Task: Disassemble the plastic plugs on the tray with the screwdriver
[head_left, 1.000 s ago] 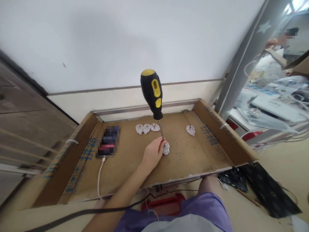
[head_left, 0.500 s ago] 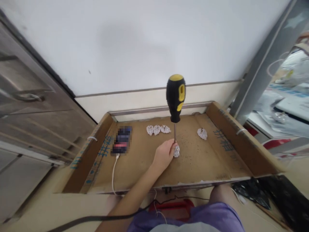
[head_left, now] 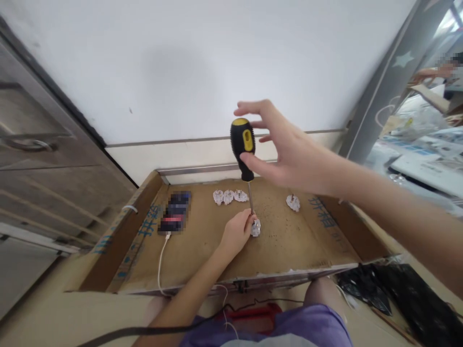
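Note:
A black-and-yellow screwdriver (head_left: 243, 144) stands nearly upright, its tip down at a small clear plastic plug piece (head_left: 255, 227) on the cardboard. My left hand (head_left: 237, 231) is closed at the foot of the shaft, pinching it and lying against that plug piece; the exact contact at the tip is hidden. Up at the handle, my right hand (head_left: 285, 149) is open, fingers spread behind and above it. Its thumb overlaps the handle's front in view; whether it touches, I cannot tell.
Several similar plug pieces (head_left: 228, 196) sit in a row at the back, and a single plug piece (head_left: 292, 202) lies to the right. A phone (head_left: 175, 212) with a white cable (head_left: 160, 265) is on the left. Raised cardboard sides (head_left: 119, 246) edge the work surface, with a white wall behind.
My right hand has come in from the right and reached the screwdriver handle. My left hand stays at the shaft. The whole view has shifted slightly.

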`<action>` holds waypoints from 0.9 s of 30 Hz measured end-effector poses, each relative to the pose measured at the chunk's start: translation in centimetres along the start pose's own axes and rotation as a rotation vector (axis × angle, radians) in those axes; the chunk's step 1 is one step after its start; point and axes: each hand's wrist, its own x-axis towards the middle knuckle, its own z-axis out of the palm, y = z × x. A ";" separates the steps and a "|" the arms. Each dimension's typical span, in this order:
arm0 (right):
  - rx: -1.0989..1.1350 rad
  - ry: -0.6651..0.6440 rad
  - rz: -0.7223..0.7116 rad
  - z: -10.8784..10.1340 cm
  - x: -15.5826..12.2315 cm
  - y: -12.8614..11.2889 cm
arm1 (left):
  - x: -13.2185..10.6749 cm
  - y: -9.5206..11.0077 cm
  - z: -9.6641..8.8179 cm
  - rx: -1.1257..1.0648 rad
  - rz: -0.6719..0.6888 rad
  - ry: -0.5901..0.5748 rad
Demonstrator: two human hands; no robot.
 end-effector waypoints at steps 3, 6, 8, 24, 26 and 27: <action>-0.064 -0.054 0.033 -1.2 1.3 -0.4 | 0.0 0.0 0.0 0.002 0.039 0.013; -0.177 -0.086 0.064 -1.8 1.7 -1.0 | -0.1 0.0 -0.1 0.003 0.069 0.020; -0.272 -0.084 0.111 -1.8 1.6 -1.4 | -0.2 -0.1 -0.3 0.012 0.090 0.013; -0.141 -0.286 0.092 -2.7 1.5 -1.5 | -0.1 -0.4 -0.3 0.042 0.008 -0.107; -0.162 -0.285 0.101 -2.6 1.5 -1.3 | -0.2 -0.4 -0.3 0.028 0.008 -0.095; -0.227 -0.242 0.134 -2.4 1.6 -1.2 | -0.2 -0.5 -0.3 0.021 0.008 -0.091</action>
